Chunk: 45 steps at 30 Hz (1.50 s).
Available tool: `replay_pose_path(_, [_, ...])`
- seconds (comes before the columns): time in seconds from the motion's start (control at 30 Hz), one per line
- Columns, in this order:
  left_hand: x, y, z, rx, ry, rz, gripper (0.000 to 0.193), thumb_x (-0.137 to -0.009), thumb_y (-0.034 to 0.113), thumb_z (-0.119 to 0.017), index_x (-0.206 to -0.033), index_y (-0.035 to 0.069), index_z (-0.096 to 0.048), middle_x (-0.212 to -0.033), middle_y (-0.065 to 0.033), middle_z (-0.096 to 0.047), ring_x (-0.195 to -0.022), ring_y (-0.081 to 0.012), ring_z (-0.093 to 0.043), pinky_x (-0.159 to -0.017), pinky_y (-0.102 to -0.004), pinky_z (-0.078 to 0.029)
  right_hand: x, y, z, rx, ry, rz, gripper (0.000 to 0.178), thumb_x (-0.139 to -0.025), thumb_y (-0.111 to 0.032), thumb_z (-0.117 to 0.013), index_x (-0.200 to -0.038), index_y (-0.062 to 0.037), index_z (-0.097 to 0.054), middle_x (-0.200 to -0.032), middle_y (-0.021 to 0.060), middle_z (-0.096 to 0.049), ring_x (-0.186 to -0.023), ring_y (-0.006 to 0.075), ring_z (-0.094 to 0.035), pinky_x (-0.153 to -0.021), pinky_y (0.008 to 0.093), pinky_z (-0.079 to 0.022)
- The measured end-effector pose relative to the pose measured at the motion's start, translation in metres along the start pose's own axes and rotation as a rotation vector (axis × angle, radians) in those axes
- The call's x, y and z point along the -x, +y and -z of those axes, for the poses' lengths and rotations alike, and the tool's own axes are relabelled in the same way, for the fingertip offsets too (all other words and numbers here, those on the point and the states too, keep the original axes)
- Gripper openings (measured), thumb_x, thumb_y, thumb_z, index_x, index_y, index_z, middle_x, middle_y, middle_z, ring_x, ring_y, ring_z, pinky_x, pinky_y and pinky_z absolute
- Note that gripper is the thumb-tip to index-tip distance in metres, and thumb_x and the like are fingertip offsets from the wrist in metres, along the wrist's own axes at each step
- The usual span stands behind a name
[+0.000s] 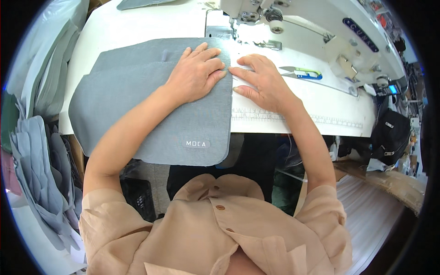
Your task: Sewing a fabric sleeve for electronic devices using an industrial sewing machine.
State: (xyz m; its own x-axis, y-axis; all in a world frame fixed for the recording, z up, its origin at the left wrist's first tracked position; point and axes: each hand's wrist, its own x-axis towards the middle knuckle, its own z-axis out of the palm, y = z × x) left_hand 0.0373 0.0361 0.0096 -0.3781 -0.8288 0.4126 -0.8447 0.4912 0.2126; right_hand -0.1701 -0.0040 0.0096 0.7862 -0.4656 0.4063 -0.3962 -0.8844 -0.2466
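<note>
A large grey fabric panel (133, 101) with rounded corners lies on the white sewing table (266, 121). It has a small label patch near its lower right corner, and its front edge hangs over the table edge. My left hand (197, 73) rests flat on the panel's upper right part, fingers spread. Just beyond the panel's right edge, my right hand (263, 82) touches or nearly touches that edge with its fingertips, thumb and fingers apart. Ahead of both hands stand the needle and presser foot (234, 34) of a sewing machine (316, 20), close to the panel's far right corner.
Thread snips (302, 73) with green and blue handles lie right of my right hand. A small metal attachment (269, 45) sits beyond it. A printed ruler scale (298, 117) runs along the table's front. Stacked grey pieces (39, 160) fill the left side. A black bag (390, 137) hangs at right.
</note>
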Motion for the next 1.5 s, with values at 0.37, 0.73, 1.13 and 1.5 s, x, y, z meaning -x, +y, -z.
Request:
replay_pose_path(0.37, [-0.046,-0.025,-0.019,0.056,-0.031,-0.096,0.018,-0.079,0.023,-0.055,-0.084,0.006,-0.058,-0.107,-0.0090,-0.054,-0.102,-0.0254,-0.047,-0.077,-0.0368,-0.038,-0.007,0.014,-0.003,0.218,0.105,-0.079,0.034,-0.077,-0.034,-0.057,-0.102,-0.0112,-0.059,-0.109,0.0118,-0.047,-0.109,0.0299,-0.037,-0.090,0.0429,-0.029])
replay_pose_path(0.73, [-0.065,-0.044,-0.030,0.007,0.041,-0.103,0.019,-0.080,0.026,-0.052,-0.088,0.010,-0.058,-0.102,-0.0022,-0.056,-0.098,-0.0198,-0.048,-0.078,-0.0410,-0.039,-0.014,0.016,-0.006,0.221,0.040,-0.177,0.037,-0.079,-0.030,-0.054,-0.110,-0.0097,-0.052,-0.111,0.0118,-0.044,-0.111,0.0287,-0.035,-0.091,0.0416,-0.027])
replay_pose_path(1.13, [-0.064,-0.046,-0.030,0.025,0.042,-0.102,0.015,-0.079,0.019,-0.051,-0.086,0.007,-0.058,-0.102,-0.0046,-0.056,-0.098,-0.0211,-0.048,-0.077,-0.0370,-0.039,-0.010,0.015,-0.008,0.238,0.059,-0.132,0.035,-0.080,-0.029,-0.053,-0.109,-0.0108,-0.052,-0.112,0.0140,-0.045,-0.111,0.0299,-0.035,-0.090,0.0418,-0.027])
replay_pose_path(1.5, [-0.065,-0.049,-0.026,0.083,0.103,-0.129,0.015,-0.076,0.013,-0.053,-0.086,0.005,-0.061,-0.098,-0.0095,-0.058,-0.093,-0.0255,-0.053,-0.078,-0.0357,-0.041,-0.015,0.013,-0.008,0.218,0.117,-0.127,0.030,-0.075,-0.023,-0.057,-0.103,-0.0113,-0.055,-0.105,0.0129,-0.048,-0.104,0.0286,-0.042,-0.087,0.0410,-0.032])
